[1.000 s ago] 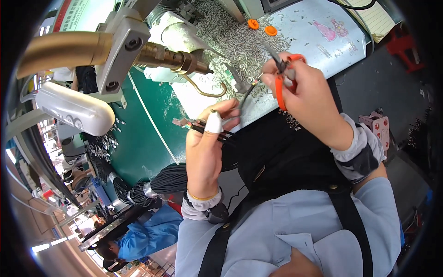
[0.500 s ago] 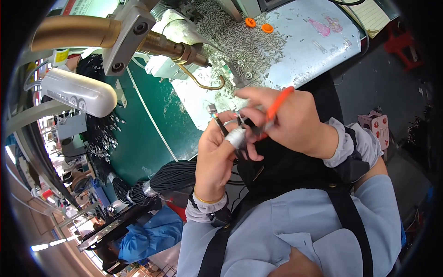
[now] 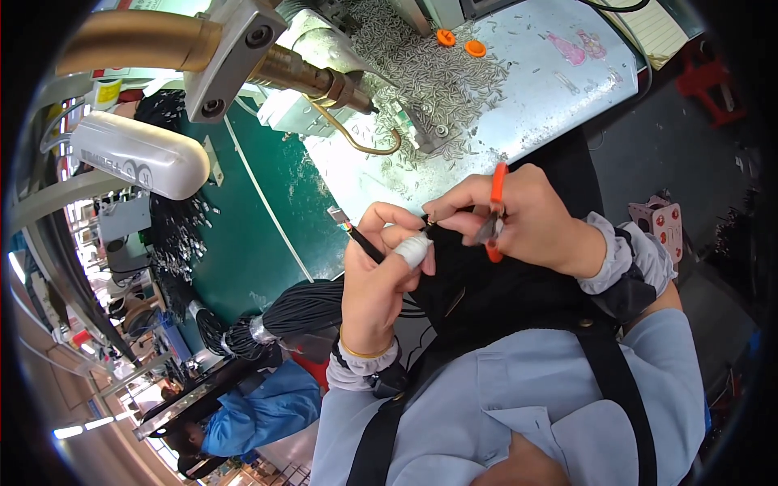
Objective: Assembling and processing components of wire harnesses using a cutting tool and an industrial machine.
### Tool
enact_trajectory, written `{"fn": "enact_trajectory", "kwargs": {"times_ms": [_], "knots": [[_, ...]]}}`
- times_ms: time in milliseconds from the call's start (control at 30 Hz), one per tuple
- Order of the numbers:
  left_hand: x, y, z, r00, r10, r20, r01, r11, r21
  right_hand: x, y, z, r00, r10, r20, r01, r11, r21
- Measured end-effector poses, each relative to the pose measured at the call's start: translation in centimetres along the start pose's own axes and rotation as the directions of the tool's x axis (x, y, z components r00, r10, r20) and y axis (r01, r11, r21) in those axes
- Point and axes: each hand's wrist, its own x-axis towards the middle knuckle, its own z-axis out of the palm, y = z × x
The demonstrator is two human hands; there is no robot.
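Observation:
My left hand (image 3: 369,296), its thumb wrapped in white tape, is closed around a black cable (image 3: 366,245). A small metal connector (image 3: 337,215) with coloured wires sticks out past its fingers. Another dark cable end (image 3: 429,224) lies between the fingertips of both hands; its tip is mostly hidden. My right hand (image 3: 535,219) pinches at that end with thumb and forefinger. Tucked in the same palm is a pair of orange-handled cutters (image 3: 498,194), their metal jaws partly covered by the fingers.
Ahead is a pale work plate (image 3: 535,97) strewn with many small metal pieces (image 3: 454,77) and two orange caps (image 3: 475,49). A machine nozzle (image 3: 348,93) with a bent brass tube overhangs it. Bundled black cables (image 3: 300,316) lie left on the green mat (image 3: 267,219). A person in blue (image 3: 267,409) sits beyond.
My right hand has shifted slightly right, with its fingertips now pinched at the second cable end. The cutters have turned more upright. The connector in my left hand has swung left.

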Motion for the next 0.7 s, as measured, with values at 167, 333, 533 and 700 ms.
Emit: {"fn": "enact_trajectory", "kwargs": {"times_ms": [167, 333, 533, 700], "knots": [[0.4, 0.0, -0.4, 0.978, -0.090, 0.186, 0.166, 0.880, -0.445, 0.5, 0.4, -0.5, 0.999, -0.026, 0.022, 0.025, 0.998, 0.066], [0.5, -0.2, 0.1, 0.968, -0.102, 0.229, 0.214, 0.811, -0.545, 0.3, 0.3, 0.2, 0.936, -0.326, -0.135, 0.280, 0.918, -0.280], [0.7, -0.8, -0.2, 0.987, -0.059, 0.153, 0.123, 0.881, -0.457, 0.2, 1.0, 0.4, 0.970, -0.229, -0.080, 0.211, 0.960, -0.187], [0.6, -1.1, 0.4, 0.994, -0.054, 0.090, 0.087, 0.901, -0.424, 0.0, 0.9, 0.3, 0.971, -0.217, -0.102, 0.196, 0.964, -0.181]]}}
